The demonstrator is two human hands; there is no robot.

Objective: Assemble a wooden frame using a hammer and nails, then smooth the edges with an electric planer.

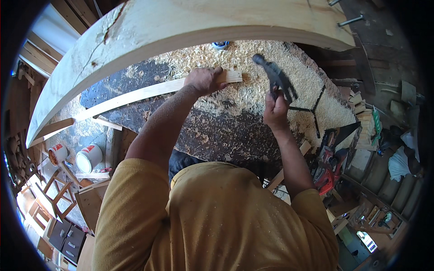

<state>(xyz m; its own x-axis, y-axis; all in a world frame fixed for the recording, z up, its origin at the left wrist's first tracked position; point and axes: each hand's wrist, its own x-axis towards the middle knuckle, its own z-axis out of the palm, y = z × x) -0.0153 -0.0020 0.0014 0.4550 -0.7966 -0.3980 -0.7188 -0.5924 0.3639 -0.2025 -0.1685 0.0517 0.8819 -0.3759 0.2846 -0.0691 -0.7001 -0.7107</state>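
A long, pale wooden strip (135, 97) runs from the left to the middle of the worktable. My left hand (204, 81) is closed over it near its right end, fingers wrapped around the edge. To the right, my right hand (275, 111) grips a dark claw hammer (276, 76) near its head, raised above the shavings. The hammer's head and claw point up and away from me, apart from the strip. Most of its handle is hidden by the hand.
A large wooden board (212, 27) with two metal nails (350, 21) arches across the top. Wood shavings (217, 101) cover the dark worktable (212, 140). A red power tool (327, 176) stands at right; two white buckets (89, 158) sit at left.
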